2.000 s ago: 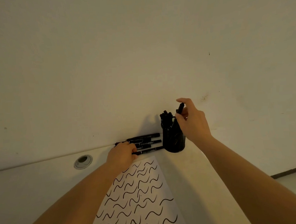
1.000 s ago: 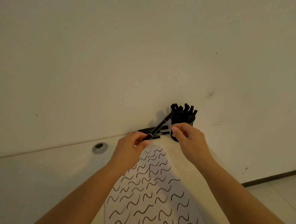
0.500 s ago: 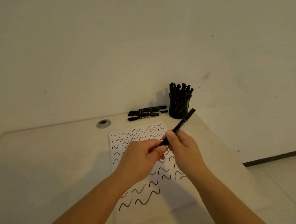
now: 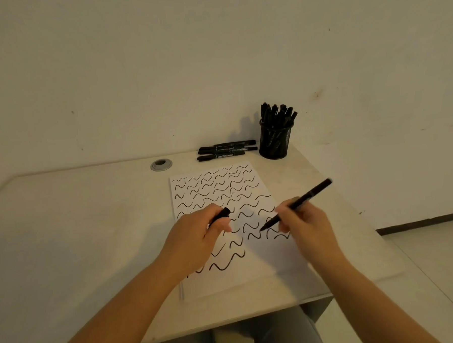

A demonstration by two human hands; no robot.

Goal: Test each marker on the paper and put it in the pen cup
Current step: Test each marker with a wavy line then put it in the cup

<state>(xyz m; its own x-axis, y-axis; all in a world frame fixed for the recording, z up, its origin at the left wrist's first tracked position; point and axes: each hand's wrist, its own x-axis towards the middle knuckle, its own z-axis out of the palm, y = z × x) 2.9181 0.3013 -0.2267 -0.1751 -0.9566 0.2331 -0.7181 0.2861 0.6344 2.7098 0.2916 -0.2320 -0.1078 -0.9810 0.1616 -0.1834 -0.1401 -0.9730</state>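
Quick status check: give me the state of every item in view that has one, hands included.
Black marker: uncapped, tip over the paper, gripped by the right hand.
Black marker cap: off, held in the left hand.
White paper sheet: flat, mostly covered in black squiggles.
Black mesh pen cup: upright, full of markers.
Loose black markers: capped, lying beside the cup.

Just one head cam, looking forward and down at the pale beige tabletop (image 4: 92, 230) from close up, plain off-white wall (image 4: 162, 69) behind.

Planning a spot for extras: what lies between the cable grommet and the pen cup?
In the head view, loose black markers lie between the grommet and pen cup.
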